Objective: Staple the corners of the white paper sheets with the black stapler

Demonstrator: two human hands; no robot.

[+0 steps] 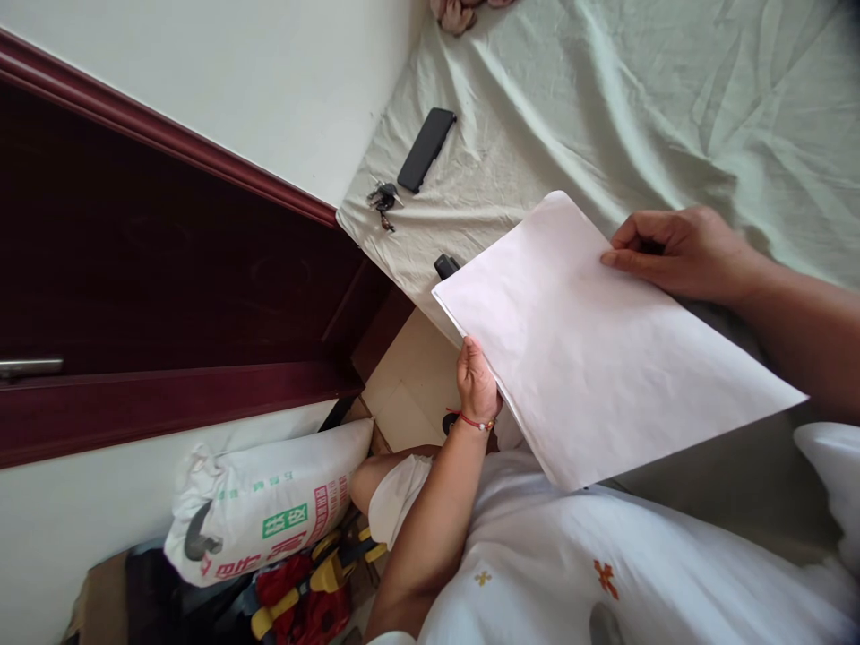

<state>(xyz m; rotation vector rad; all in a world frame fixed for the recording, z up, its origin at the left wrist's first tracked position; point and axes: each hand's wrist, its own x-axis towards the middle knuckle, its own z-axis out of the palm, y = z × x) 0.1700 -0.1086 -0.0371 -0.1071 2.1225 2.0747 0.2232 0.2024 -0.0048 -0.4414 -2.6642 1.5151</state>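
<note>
Two hands hold a sheet of paper (597,349) above the lap, at the bed's edge.
The left hand (477,381), wrist bent up, grips its lower edge from beneath; the right hand (678,251) pinches the far edge, thumb on top. Beyond, keys (382,199) and a phone (425,149) lie on the bedsheet (638,98).

Keys (382,199) beside phone (425,150) on the bed (638,98).

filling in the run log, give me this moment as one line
left hand: grips paper sheet at lower edge | right hand: pinches its upper edge | sheet: held above bed | nearby: phone, keys
</note>
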